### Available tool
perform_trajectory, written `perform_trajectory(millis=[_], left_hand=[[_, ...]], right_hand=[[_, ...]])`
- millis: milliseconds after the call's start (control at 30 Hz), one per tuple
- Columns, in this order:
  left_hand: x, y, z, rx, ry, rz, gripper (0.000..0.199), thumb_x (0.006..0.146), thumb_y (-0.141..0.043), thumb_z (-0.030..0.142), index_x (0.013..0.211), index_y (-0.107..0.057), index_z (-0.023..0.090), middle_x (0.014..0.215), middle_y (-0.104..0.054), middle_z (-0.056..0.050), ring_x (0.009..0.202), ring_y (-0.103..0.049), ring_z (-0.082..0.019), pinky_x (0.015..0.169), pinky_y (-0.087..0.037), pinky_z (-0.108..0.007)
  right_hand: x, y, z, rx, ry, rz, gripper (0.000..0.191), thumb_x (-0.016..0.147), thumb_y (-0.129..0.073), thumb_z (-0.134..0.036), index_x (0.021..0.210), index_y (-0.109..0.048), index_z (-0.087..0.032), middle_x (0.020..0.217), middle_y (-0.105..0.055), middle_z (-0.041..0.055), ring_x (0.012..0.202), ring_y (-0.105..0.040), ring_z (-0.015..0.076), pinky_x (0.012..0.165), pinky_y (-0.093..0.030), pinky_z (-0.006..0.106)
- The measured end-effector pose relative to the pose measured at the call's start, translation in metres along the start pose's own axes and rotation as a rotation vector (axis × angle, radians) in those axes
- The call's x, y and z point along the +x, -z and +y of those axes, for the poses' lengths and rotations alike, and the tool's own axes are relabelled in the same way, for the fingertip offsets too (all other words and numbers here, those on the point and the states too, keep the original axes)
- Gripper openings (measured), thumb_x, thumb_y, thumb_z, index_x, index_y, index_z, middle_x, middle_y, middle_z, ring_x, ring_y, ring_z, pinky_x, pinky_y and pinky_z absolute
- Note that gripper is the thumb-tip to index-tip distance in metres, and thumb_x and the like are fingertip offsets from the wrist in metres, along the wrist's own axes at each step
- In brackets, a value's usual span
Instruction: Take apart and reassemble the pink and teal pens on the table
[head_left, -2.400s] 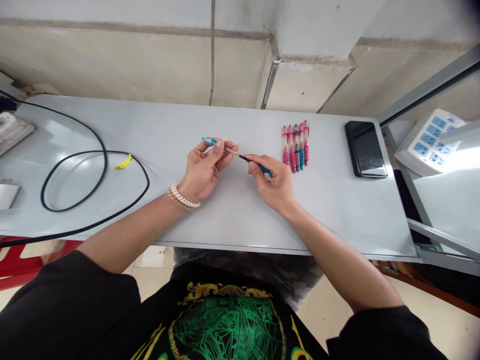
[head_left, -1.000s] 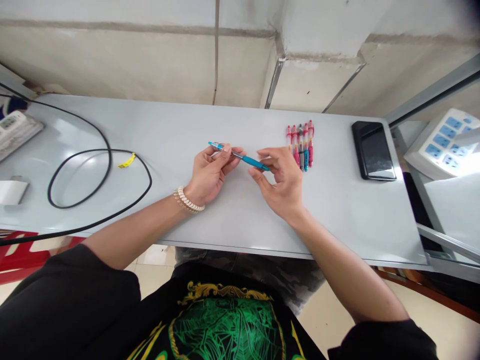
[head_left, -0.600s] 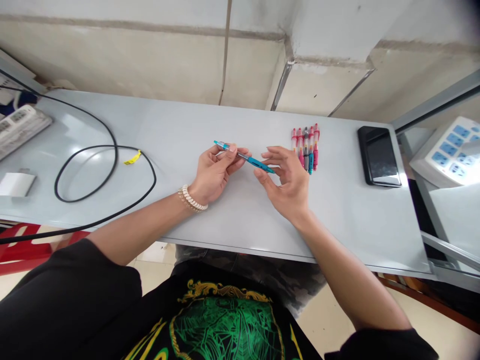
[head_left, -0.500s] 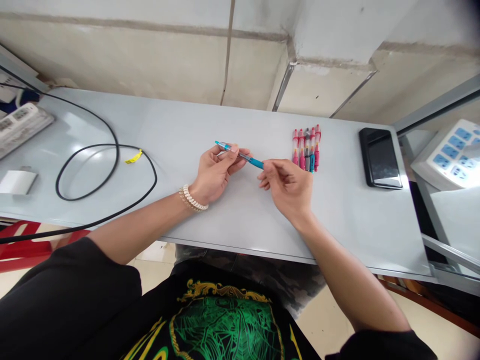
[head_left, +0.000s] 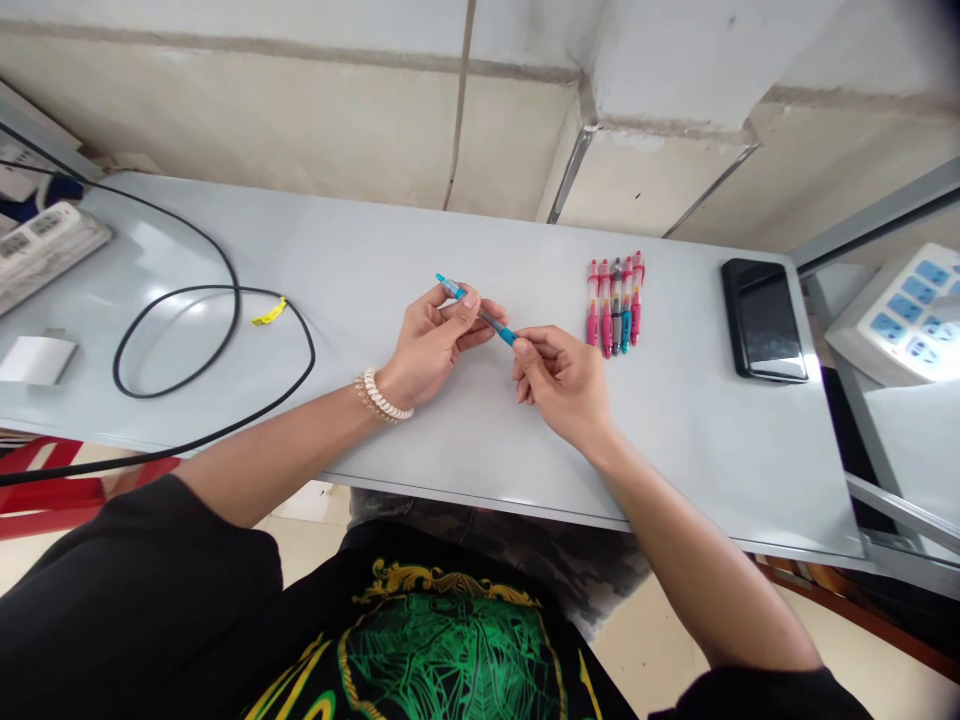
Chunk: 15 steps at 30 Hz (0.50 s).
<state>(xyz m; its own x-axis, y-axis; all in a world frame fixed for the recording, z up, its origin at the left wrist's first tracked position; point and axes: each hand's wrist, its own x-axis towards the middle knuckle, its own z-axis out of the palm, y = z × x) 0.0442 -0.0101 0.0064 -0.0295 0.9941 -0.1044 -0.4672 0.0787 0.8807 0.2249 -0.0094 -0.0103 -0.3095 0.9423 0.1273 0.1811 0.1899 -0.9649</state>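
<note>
A blue ballpoint pen (head_left: 493, 320) with a clear barrel slants between my two hands, above the table. My left hand (head_left: 431, 345) is closed round its barrel, thumb on top, with the blue button end poking out at the upper left. At the lower right end my right hand (head_left: 566, 380) pinches the blue grip part between thumb and fingers. The pen's tip is hidden by those fingers. To the right of my right hand lies a row of several pens (head_left: 606, 308), side by side, pink, grey and blue.
A black device with a dark screen (head_left: 766, 318) lies at the table's right. On the left are a looped black cable (head_left: 235, 290) with a yellow tag (head_left: 270, 312), a white adapter (head_left: 37, 360) and a power strip (head_left: 52, 250). The wall rises behind the table (head_left: 360, 245).
My right hand has moved slightly left, closer to my left hand. Less of the pen's blue grip part shows between them, and the row of pens is less covered.
</note>
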Motion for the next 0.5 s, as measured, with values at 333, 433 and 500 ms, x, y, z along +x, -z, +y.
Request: perform_trajectory(millis=[333,433,500], left_hand=[[0.003,-0.001,0.038,-0.279,0.239,0.166,0.066,0.106,-0.043,0.061,0.056,-0.029,0.021,0.046,-0.024,0.005,0.036,-0.027,-0.006,0.036,-0.029,-0.022],[0.003,0.003,0.041,-0.334,0.232,0.184,0.066,0.108,-0.034,0.059,0.055,-0.026,0.021,0.044,-0.020,0.004,0.036,-0.024,-0.007,0.034,-0.025,-0.023],[0.003,0.005,0.040,-0.364,0.232,0.186,0.066,0.109,-0.028,0.058,0.054,-0.026,0.021,0.044,-0.020,0.004,0.036,-0.024,-0.008,0.034,-0.026,-0.023]], right_hand=[[-0.002,-0.002,0.002,-0.279,0.183,-0.023,0.035,0.103,-0.059,-0.054,0.103,-0.069,-0.021,0.074,-0.073,0.0006,0.061,-0.062,0.0122,0.061,-0.049,0.027],[-0.002,0.001,0.000,-0.248,0.163,0.009,0.035,0.104,-0.058,-0.054,0.099,-0.069,-0.021,0.074,-0.070,0.0004,0.062,-0.064,0.0122,0.060,-0.048,0.027],[-0.001,0.001,-0.001,-0.227,0.159,0.004,0.034,0.104,-0.058,-0.053,0.097,-0.068,-0.021,0.075,-0.070,0.0004,0.064,-0.064,0.0121,0.059,-0.048,0.027]])
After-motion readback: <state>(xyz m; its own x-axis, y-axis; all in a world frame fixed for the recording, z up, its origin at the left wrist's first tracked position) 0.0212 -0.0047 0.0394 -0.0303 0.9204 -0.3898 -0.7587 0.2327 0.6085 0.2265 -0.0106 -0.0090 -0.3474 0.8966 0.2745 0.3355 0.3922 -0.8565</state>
